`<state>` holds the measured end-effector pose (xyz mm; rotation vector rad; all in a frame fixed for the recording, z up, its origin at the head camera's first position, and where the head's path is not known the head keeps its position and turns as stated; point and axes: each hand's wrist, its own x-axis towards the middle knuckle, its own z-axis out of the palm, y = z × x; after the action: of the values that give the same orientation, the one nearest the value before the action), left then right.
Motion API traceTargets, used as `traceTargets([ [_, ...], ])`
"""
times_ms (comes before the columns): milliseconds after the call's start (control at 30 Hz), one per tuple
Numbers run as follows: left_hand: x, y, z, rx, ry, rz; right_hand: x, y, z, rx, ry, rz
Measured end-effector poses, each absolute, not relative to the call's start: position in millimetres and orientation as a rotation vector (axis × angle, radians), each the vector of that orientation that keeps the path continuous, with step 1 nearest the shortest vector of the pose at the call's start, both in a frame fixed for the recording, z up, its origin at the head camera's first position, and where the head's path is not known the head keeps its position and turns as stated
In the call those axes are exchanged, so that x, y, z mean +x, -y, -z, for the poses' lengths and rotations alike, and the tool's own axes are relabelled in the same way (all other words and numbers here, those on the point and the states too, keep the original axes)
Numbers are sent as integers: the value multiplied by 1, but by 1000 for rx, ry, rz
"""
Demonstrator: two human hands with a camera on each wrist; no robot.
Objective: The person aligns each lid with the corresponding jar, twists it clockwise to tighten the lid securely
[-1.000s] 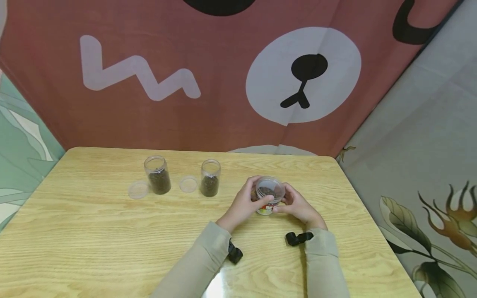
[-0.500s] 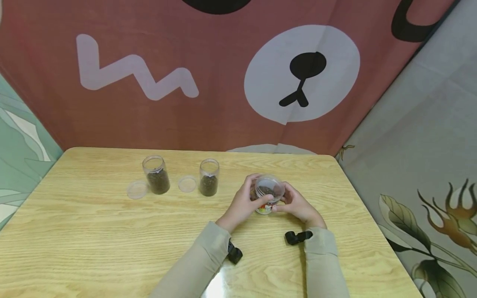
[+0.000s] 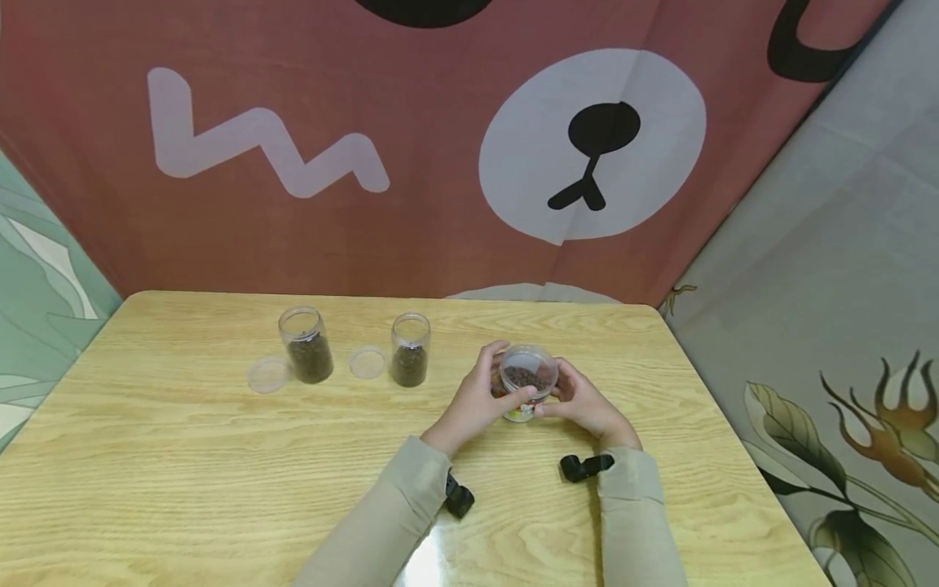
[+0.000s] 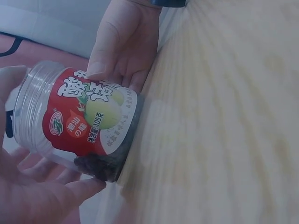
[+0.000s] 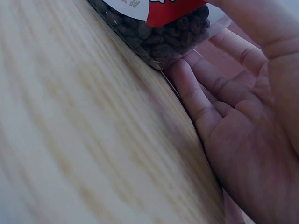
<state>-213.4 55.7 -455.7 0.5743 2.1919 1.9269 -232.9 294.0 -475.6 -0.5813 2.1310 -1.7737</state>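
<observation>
A clear plastic jar [image 3: 525, 377] stands on the table between both hands, holding small dark brown pieces. Its red label [image 4: 70, 122] carries a green fruit picture in the left wrist view. My left hand [image 3: 473, 405] grips the jar's left side, thumb near the rim. On the opposite side, my right hand [image 3: 589, 408] holds the jar lower down, its thumb at the front. The right wrist view shows right-hand fingertips [image 5: 180, 70] against the jar's base, where dark pieces [image 5: 163, 37] are piled. Whether a clear lid covers the top, I cannot tell.
Two uncovered clear jars, one at the left [image 3: 308, 350] and a narrower one [image 3: 409, 355], hold dark contents. A clear round lid [image 3: 269, 374] lies beside the first, another lid [image 3: 368, 363] beside the second. A printed cloth [image 3: 425, 236] hangs behind the wooden table [image 3: 220, 456].
Both hands keep their grip on the jar. More of the dark contents now show through its top. The head view has shifted slightly.
</observation>
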Motion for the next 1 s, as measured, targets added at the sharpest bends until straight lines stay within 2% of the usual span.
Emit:
traceTargets([
  [1000, -221, -47, 451, 636, -2221, -1786, -232, -294, 476, -548, -2166, 1743],
])
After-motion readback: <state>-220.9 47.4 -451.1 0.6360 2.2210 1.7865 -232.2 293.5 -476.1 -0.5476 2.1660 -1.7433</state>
